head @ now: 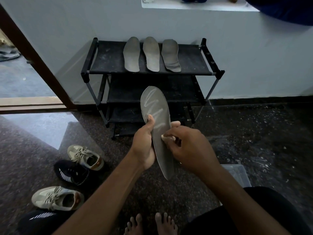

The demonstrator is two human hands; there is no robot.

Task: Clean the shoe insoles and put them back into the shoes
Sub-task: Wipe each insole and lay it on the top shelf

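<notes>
My left hand (144,146) grips a grey insole (156,109) by its lower half, thumb on its face, toe end pointing up. White zigzag streaks run down the insole. My right hand (188,148) pinches a small pale wipe (166,138) against the insole's right side. Three more grey insoles (150,54) lie side by side on top of the black shoe rack (108,65). On the floor at the left sit two beige sneakers (86,157) (57,198) and a black striped sneaker (72,172). A second black shoe (40,217) peeks in at the bottom left.
The rack stands against a pale wall. A clear plastic box (237,173) sits on the dark speckled floor by my right knee. My bare feet (152,224) are at the bottom. A brown door frame (33,58) opens at the left.
</notes>
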